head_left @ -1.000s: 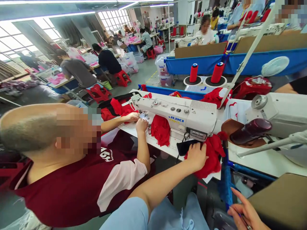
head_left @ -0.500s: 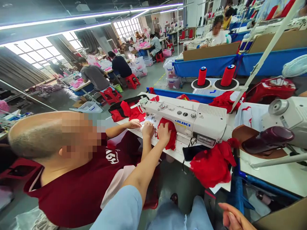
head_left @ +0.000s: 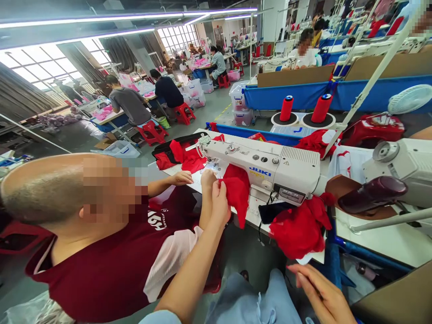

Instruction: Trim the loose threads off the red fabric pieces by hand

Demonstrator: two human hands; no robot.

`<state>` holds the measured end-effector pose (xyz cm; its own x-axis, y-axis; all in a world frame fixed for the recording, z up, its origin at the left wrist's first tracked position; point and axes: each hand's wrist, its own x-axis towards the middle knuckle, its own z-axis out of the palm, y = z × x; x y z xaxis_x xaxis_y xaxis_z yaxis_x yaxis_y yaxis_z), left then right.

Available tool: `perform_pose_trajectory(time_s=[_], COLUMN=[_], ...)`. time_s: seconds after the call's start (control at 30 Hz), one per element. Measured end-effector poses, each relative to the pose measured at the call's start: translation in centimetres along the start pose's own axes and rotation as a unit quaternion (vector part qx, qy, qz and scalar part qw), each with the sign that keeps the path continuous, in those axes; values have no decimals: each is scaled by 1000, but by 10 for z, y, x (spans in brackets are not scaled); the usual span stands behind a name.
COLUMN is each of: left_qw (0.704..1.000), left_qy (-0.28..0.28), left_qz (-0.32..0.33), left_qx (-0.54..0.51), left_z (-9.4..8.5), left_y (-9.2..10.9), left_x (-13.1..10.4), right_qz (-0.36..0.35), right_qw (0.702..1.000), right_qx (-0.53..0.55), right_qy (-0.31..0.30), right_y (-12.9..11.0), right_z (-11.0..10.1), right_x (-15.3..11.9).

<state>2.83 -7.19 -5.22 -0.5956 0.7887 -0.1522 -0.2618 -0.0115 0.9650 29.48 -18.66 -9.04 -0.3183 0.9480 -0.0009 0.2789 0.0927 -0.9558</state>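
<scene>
My left hand (head_left: 221, 202) pinches the edge of a piece of red fabric (head_left: 238, 191) and lifts part of it beside the arm of a white sewing machine (head_left: 259, 164). The rest of this cloth hangs over the table's front edge. My right hand (head_left: 320, 290) is held low at the bottom right, away from the table, its fingers stretched out and nothing seen in them. Close by my left hand are a seated co-worker's two hands, one (head_left: 181, 178) on the table's left edge and the other (head_left: 208, 177) near the needle area.
A co-worker in a maroon shirt (head_left: 111, 270) sits at my left. Right of the machine lie a dark phone (head_left: 275, 211) and a red cloth heap (head_left: 300, 229). Red thread cones (head_left: 286, 109) stand behind. A dark bottle (head_left: 373, 194) lies on the right-hand table.
My left hand has gone from lying spread on the red fabric to gripping its edge and pulling it toward me. My right hand has moved up and left.
</scene>
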Motion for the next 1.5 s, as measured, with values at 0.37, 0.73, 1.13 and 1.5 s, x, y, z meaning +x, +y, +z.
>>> perform_pose_trajectory(time_s=[0.37,0.73,1.13,1.5], left_qw=[894,831,853,825], left_qy=[-229,-180,-150,-228], left_qz=[-310,-404,-378,-403], left_qx=[-227,-338,-328,-324], left_z=[-38,-62,-65,-68], left_y=[14,18,6,-7], left_x=[-112,-106,-107,-106], right_qz=[105,301,211,260], right_qw=[974,868,876,887], right_qx=[190,380,434,374], right_qy=[67,-107,24,67], right_y=[-56,-46,-58,-65], right_z=[51,69,73,78], right_x=[46,40,32,27])
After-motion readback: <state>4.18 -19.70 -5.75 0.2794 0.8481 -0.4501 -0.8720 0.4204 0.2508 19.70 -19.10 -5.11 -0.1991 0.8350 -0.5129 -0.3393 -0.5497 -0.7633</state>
